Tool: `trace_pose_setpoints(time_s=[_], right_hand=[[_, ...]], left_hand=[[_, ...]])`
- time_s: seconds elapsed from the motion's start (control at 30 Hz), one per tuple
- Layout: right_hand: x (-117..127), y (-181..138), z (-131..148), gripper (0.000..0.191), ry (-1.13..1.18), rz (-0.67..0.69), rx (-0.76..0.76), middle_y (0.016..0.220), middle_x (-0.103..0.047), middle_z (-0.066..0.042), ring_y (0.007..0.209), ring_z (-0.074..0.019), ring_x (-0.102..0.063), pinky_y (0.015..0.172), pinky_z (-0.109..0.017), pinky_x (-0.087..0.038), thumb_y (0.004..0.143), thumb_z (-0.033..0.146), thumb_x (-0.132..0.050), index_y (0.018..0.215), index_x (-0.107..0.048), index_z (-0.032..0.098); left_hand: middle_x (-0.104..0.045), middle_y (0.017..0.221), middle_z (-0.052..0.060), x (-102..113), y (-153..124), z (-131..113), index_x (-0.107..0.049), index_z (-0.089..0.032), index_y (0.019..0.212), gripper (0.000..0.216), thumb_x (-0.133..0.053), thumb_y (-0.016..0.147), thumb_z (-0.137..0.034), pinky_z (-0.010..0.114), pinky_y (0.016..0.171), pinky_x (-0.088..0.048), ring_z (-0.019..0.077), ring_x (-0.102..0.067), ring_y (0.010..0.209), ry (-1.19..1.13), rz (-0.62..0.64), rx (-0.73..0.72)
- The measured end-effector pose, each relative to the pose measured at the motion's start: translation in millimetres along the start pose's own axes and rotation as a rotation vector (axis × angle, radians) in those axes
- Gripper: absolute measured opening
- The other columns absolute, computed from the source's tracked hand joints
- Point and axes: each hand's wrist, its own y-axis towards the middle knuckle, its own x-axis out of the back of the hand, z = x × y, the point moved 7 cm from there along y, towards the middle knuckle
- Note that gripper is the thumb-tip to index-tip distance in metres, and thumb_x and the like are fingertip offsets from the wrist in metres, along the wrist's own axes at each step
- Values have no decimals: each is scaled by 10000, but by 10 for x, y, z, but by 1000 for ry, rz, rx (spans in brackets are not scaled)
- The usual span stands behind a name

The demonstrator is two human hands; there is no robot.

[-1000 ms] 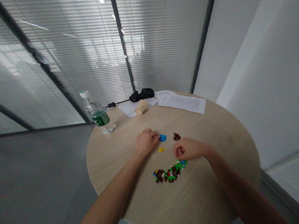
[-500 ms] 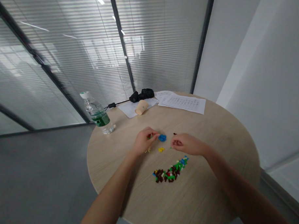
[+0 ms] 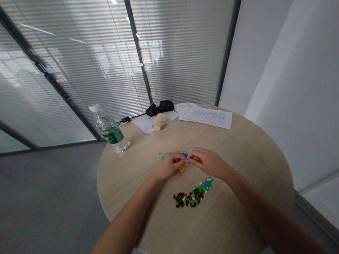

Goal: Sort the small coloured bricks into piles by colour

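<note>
My left hand point(image 3: 171, 165) and my right hand point(image 3: 204, 160) meet fingertip to fingertip over the table, both closed in a pinch. Whatever sits between the fingers is too small to make out. Partly hidden behind the fingertips lies a pile of blue bricks point(image 3: 184, 155). Just below the left fingers are a few yellow bricks point(image 3: 182, 170), and green bricks point(image 3: 163, 155) show beyond the left hand. Closer to me, a curved heap of mixed brown, green, white, red and blue toy bricks point(image 3: 193, 196) lies on the wood.
The round wooden table point(image 3: 241, 144) carries a water bottle point(image 3: 109, 130) at its left edge. Toward the back are a paper cup point(image 3: 159, 122) on its side, a black folded bundle point(image 3: 160, 107) with a cord, and printed sheets point(image 3: 207, 116). A blind-covered glass partition point(image 3: 186, 49) stands behind.
Both hands have come together: the left moved right, the right moved left, and their fingertips now meet in front of the blue pile. Green bricks beyond the left hand have come into view.
</note>
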Motion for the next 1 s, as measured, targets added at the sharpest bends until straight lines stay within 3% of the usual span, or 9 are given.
trace_pose_setpoints(time_s=[0.13,0.2,0.3,0.53,0.77,1.0], right_hand=[[67,-6,-35,168,-5,-52,-1,823,-614,-41,688,-128,-522,645,-247,-385,885,210,-480,942,-632,165],[86,-7,-48,167,-11,-63,-16,818,-619,-42,675,-125,-522,640,-247,-391,879,210,-486,934,-637,165],[74,-5,-40,161,-29,-45,-22,790,-619,-36,655,-120,-514,625,-241,-388,872,202,-495,913,-645,162],[31,-6,-61,172,-37,-32,-23,789,-628,-30,636,-110,-510,607,-229,-382,875,209,-491,917,-652,166],[26,-8,-71,169,-44,-27,-16,795,-634,-33,636,-113,-507,608,-229,-380,870,199,-492,907,-654,168],[41,0,-64,172,-53,-21,-30,787,-634,-30,635,-113,-501,619,-230,-378,862,194,-495,911,-658,167]], left_hand=[[-670,826,36,323,-22,166,-714,-194,869,197,-544,841,-290,234,708,-427,146,-589,772,319,-140,85],[-678,888,46,570,-79,300,-716,-204,904,214,-527,849,-287,245,676,-416,160,-595,782,529,-262,217],[-677,959,48,766,-161,465,-719,-216,932,238,-510,857,-301,253,633,-400,177,-605,784,675,-300,360],[-671,963,49,717,-197,582,-724,-248,931,253,-489,856,-307,253,622,-397,190,-608,810,754,-227,425],[-664,967,46,647,-170,576,-722,-248,922,230,-517,838,-309,243,669,-417,193,-603,862,732,-167,391],[-652,1033,68,728,-177,601,-678,-190,1037,277,-490,844,-255,243,723,-443,171,-613,840,662,-274,405]])
